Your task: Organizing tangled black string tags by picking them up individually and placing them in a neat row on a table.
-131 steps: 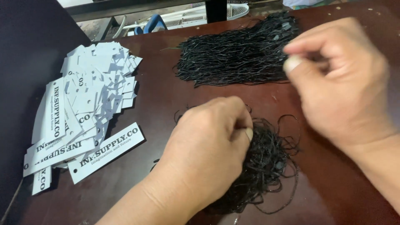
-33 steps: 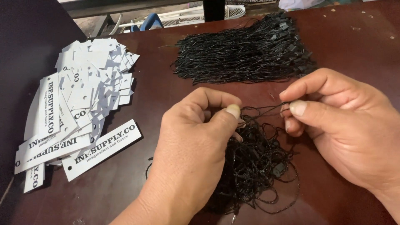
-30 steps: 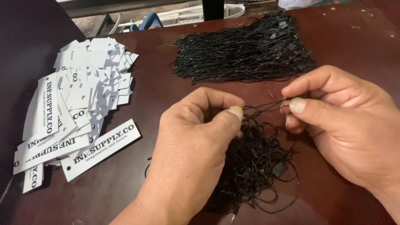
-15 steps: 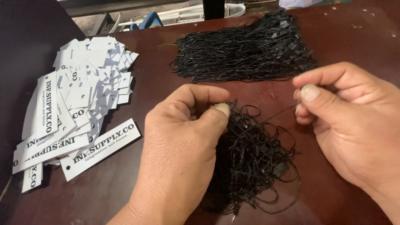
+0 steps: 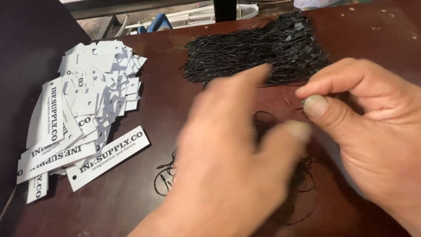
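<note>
Right hand (image 5: 377, 131) grip: thumb and forefinger pinched on 1 thin black cord end. Left hand (image 5: 228, 175) blurred over loose cord tangle (image 5: 302, 175); grip state unclear. Dark worktop (image 5: 166, 101) below. Bundled cord heap (image 5: 254, 52) beyond, white tag pile (image 5: 83, 114) far left. Cord likely light, limp, snag-prone; best taken at stiff tip, drawn gently.

Our left hand (image 5: 228, 171), blurred, covers the loose black string tangle (image 5: 302, 175) on the brown table (image 5: 175, 101). Our right hand (image 5: 372, 131) pinches a string end. String bundle (image 5: 254, 52) behind, white tags (image 5: 83, 118) left.
</note>
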